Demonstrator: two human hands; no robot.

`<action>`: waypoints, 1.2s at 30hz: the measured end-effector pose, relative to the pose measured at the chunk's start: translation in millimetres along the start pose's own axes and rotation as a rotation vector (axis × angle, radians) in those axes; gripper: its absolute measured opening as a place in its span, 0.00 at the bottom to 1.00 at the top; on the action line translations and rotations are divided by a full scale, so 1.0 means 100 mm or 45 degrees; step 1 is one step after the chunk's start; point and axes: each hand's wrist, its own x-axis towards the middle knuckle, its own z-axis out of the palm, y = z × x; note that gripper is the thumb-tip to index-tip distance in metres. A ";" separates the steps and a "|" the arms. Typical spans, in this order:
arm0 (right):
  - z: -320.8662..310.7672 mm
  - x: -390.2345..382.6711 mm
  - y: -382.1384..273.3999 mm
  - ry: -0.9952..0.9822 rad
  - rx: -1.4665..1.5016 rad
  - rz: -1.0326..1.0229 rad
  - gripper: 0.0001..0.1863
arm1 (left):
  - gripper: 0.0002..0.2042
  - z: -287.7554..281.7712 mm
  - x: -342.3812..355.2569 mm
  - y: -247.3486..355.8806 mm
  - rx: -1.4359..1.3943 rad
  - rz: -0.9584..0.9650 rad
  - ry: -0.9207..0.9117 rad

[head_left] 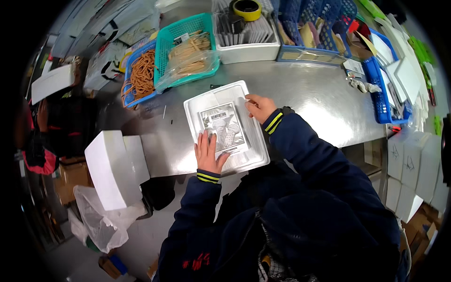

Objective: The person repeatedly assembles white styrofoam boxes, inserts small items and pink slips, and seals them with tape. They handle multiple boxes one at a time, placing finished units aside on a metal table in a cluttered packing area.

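A shallow white foam tray (pixel 257 141) lies on the metal table in front of me. Inside it is a printed black-and-white sheet (pixel 230 129) with a picture on it, and the glossy look around it may be clear plastic. My left hand (pixel 210 152) lies flat on the sheet's lower left part, fingers stretched out. At the tray's upper right rim, my right hand (pixel 262 108) has its fingers curled in. Whether these fingers pinch the rim or something thin on it cannot be made out.
Along the table's back stand a blue basket of brown cords (pixel 143 73), a green basket (pixel 162 44) of wooden pieces, a white box of upright cards (pixel 249 52) with yellow tape (pixel 247 9), and blue racks (pixel 310 55). White foam boxes (pixel 105 169) sit at left. A person's hand (pixel 42 115) shows far left.
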 end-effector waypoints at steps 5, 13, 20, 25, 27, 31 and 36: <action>0.02 -0.52 0.19 0.129 -0.541 -0.575 0.09 | 0.33 0.37 -0.13 -0.19 0.226 0.045 -0.052; -0.78 -1.08 0.39 0.083 -0.171 -0.334 0.09 | 0.37 0.25 0.16 0.14 0.399 -0.062 -0.403; -2.14 -1.24 1.15 0.512 -0.348 -0.163 0.11 | 0.52 0.29 0.43 0.12 0.615 -0.209 -0.687; -4.20 -1.24 1.73 1.460 -0.021 0.006 0.12 | 0.53 0.33 0.41 0.10 0.574 -0.431 -0.721; -5.04 -1.22 2.01 1.622 0.901 0.304 0.11 | 0.53 0.35 0.37 0.01 0.553 -0.476 -0.688; -6.27 -1.29 3.03 1.611 1.481 0.640 0.26 | 0.53 0.44 0.48 -0.02 0.549 -0.460 -0.679; -6.61 -1.08 3.25 1.501 1.684 0.736 0.26 | 0.52 0.41 0.39 -0.09 0.432 -0.445 -0.605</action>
